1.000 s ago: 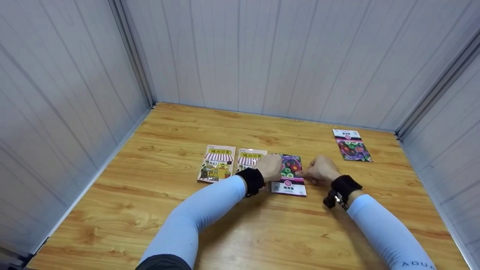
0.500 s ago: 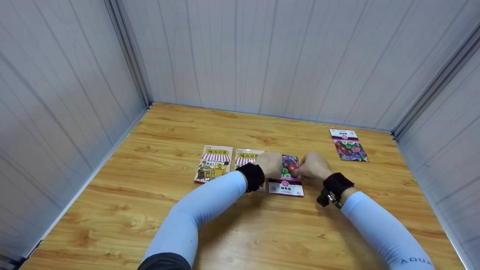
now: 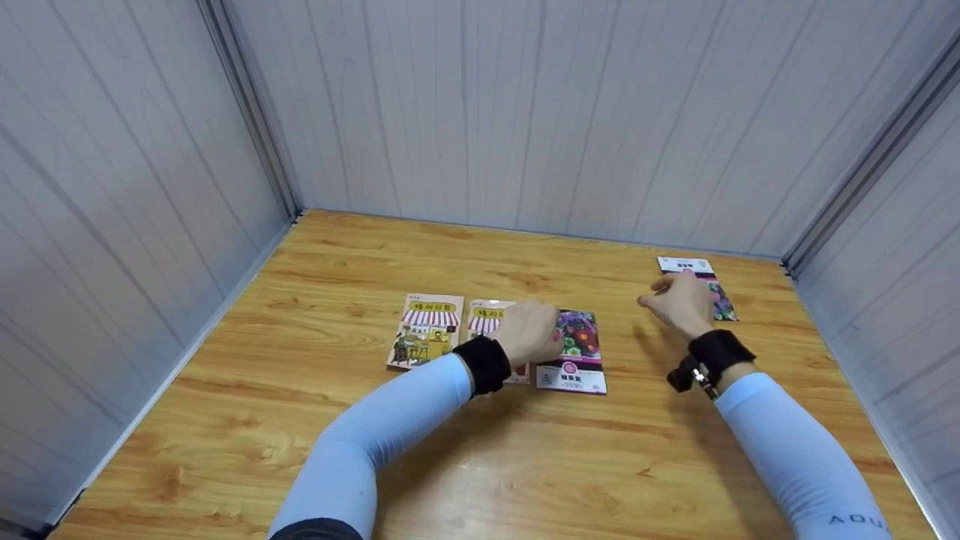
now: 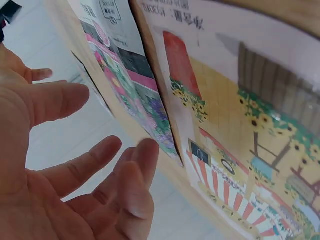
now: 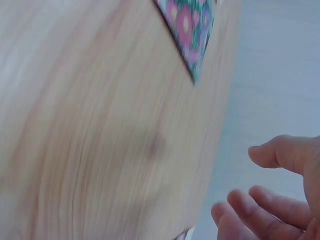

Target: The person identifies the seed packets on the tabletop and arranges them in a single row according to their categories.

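Note:
My left hand (image 3: 531, 332) hovers over the second sunflower seed packet (image 3: 486, 315), at the left edge of a pink-and-white flower seed packet (image 3: 581, 360). The left wrist view shows its fingers (image 4: 75, 170) loosely bent, with nothing between them. A matching sunflower packet (image 3: 429, 330) lies to the left, in a row with these two. My right hand (image 3: 682, 304) is raised at the right, covering part of another flower packet (image 3: 684, 265). In the right wrist view its thumb and fingers (image 5: 270, 210) are apart and hold nothing.
The packets lie flat on a wood-grain table (image 3: 480, 465). Pale panel walls (image 3: 465, 112) enclose it at the back and on both sides. Both forearms reach in from the front edge.
My right hand has left the right edge of the middle flower packet and moved right and back, toward the far flower packet. The left hand has stayed almost in place.

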A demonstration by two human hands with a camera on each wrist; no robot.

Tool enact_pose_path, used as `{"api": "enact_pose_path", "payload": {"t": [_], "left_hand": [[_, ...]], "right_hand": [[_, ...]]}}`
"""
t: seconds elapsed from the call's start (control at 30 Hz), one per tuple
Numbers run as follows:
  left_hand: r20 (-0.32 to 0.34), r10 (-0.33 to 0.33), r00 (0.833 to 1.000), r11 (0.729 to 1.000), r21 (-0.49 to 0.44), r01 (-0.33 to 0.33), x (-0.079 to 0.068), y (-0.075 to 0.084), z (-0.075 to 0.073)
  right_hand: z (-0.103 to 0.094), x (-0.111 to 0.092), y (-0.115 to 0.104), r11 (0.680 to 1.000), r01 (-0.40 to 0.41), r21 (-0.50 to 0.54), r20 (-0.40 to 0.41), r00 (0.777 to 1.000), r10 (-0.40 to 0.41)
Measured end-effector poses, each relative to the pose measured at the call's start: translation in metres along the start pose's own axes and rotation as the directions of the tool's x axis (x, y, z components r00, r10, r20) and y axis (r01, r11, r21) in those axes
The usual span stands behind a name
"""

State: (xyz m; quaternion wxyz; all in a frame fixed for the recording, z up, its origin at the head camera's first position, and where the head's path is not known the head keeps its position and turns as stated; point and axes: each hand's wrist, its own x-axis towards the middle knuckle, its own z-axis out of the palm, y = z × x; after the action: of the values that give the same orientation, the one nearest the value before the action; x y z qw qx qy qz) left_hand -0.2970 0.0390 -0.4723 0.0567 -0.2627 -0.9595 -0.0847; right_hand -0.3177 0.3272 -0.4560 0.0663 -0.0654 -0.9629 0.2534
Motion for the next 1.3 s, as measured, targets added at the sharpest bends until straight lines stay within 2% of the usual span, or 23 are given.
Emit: {"api": "enact_pose_path", "payload": {"t": [0.3, 0.57, 0.8, 1.07, 1.3], "left_hand": [[0.026, 0.041, 0.999, 0.999, 0.034, -0.042, -0.011, 0.001, -0.005], [-0.002, 0.073, 0.997, 0.995, 0.069, -0.073, -0.013, 0.0, -0.003], [0.032, 0.092, 0.995, 0.994, 0.059, -0.094, -0.016, -0.005, -0.001], [-0.04, 0.157, 0.987, 0.987, 0.032, -0.155, -0.021, -0.009, 0.002], [-0.057, 0.177, 0.982, 0.984, -0.001, -0.178, -0.023, -0.01, 0.005]], "right_hand": [[-0.018, 0.011, 0.022, 0.995, -0.094, -0.019, -0.006, 0.996, 0.094], [-0.029, 0.025, 0.037, 0.983, -0.166, -0.072, -0.016, 0.986, 0.165], [-0.037, 0.035, 0.052, 0.971, -0.223, -0.083, -0.022, 0.975, 0.222], [-0.04, 0.038, 0.07, 0.953, -0.284, -0.107, 0.0, 0.958, 0.286], [-0.034, 0.039, 0.089, 0.945, -0.314, -0.086, 0.01, 0.949, 0.316]]}}
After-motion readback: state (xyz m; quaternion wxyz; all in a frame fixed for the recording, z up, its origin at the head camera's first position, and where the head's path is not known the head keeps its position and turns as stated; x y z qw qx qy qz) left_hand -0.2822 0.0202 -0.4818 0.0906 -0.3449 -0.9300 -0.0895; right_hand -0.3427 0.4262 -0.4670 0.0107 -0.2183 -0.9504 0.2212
